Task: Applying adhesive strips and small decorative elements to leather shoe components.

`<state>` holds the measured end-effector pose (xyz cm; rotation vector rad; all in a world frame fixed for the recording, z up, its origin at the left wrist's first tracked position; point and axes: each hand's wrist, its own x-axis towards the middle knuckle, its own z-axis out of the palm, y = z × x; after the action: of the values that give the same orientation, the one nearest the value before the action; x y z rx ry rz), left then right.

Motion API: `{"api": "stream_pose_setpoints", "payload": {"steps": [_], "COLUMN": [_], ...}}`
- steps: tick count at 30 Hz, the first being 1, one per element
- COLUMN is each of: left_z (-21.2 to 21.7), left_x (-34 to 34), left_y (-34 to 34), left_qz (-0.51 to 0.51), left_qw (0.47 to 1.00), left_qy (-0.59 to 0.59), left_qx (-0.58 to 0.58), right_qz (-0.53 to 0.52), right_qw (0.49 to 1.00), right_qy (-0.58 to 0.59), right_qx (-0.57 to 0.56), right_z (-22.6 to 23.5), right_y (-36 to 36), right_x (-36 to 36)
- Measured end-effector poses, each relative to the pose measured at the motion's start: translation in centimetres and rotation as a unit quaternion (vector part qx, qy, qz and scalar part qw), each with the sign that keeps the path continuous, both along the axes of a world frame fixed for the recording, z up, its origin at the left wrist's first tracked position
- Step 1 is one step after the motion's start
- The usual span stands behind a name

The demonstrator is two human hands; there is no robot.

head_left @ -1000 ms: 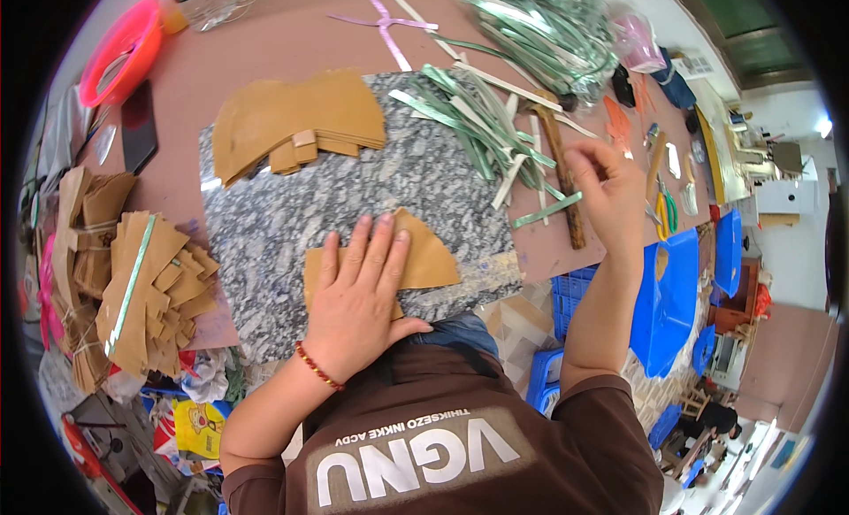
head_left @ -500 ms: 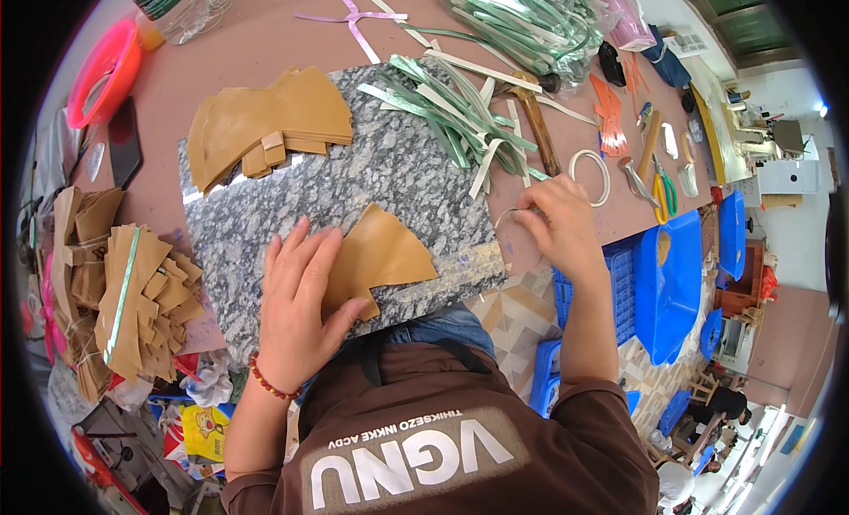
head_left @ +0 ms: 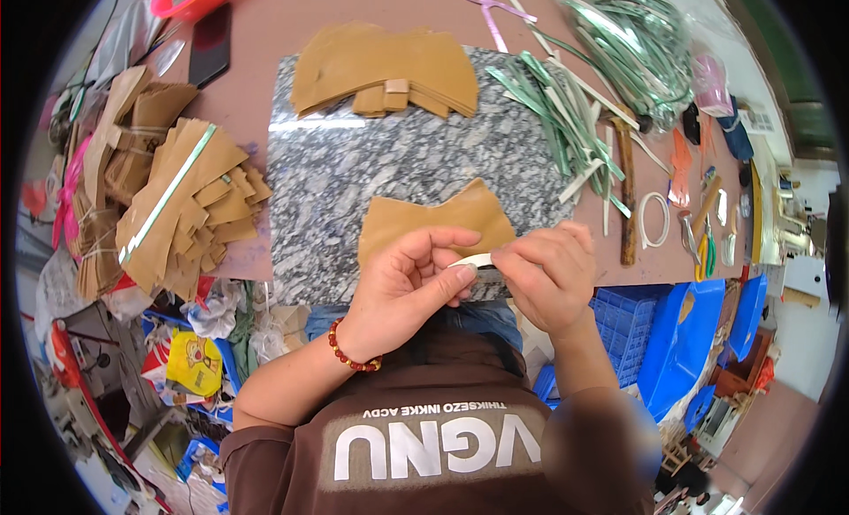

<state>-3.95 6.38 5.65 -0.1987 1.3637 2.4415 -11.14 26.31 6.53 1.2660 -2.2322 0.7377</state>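
Above the front part of a grey speckled stone slab (head_left: pixel 380 161), my two hands meet over a short white strip (head_left: pixel 476 259). My left hand (head_left: pixel 398 280) pinches one end of it between thumb and fingers. My right hand (head_left: pixel 548 272) pinches the other end, where something small and dark shows. Just behind them a tan leather-like cut piece (head_left: pixel 433 216) lies flat on the slab, its near edge hidden by my left hand. A neat stack of similar tan pieces (head_left: pixel 380 68) rests at the slab's far edge, with small folded tabs on its near side.
Bundled tan pieces (head_left: pixel 181 196) lie left of the slab, near a dark phone (head_left: pixel 210 46). To the right are green and white strips (head_left: pixel 566 117), a wooden-handled hammer (head_left: pixel 626 188), a white ring (head_left: pixel 654 220) and scissors (head_left: pixel 706 254). Blue crates (head_left: pixel 628 325) stand below the table.
My left hand has left the tan piece and my right hand has come in from the slab's right edge. Both now meet at the white strip. The whole view has shifted.
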Motion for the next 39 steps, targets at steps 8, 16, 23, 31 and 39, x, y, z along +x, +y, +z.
{"api": "stream_pose_setpoints", "payload": {"steps": [8, 16, 23, 31, 39], "left_z": [-0.6, -0.6, 0.4, -0.4, -0.7], "left_x": [4.1, 5.0, 4.5, 4.9, 5.5], "left_y": [-3.3, -4.4, -4.2, -3.8, -4.6], "left_qz": [-0.035, -0.074, -0.193, -0.177, -0.072], "left_qw": [0.98, 0.99, 0.975, 0.934, 0.888], "left_qy": [0.083, 0.094, 0.03, 0.122, 0.219], "left_qx": [-0.179, -0.07, -0.103, -0.286, -0.398], "right_qz": [0.081, 0.024, 0.03, 0.048, 0.075], "right_qw": [0.936, 0.876, 0.927, 0.982, 0.895], "right_qy": [-0.336, -0.479, -0.355, -0.179, -0.384], "right_qx": [0.063, -0.053, -0.118, 0.027, 0.214], "right_z": [1.8, 2.5, 1.1, 3.2, 3.0], "right_y": [-2.2, -4.7, -3.6, -5.1, -4.8], "right_x": [1.9, 3.6, 3.9, 4.0, 3.0]}}
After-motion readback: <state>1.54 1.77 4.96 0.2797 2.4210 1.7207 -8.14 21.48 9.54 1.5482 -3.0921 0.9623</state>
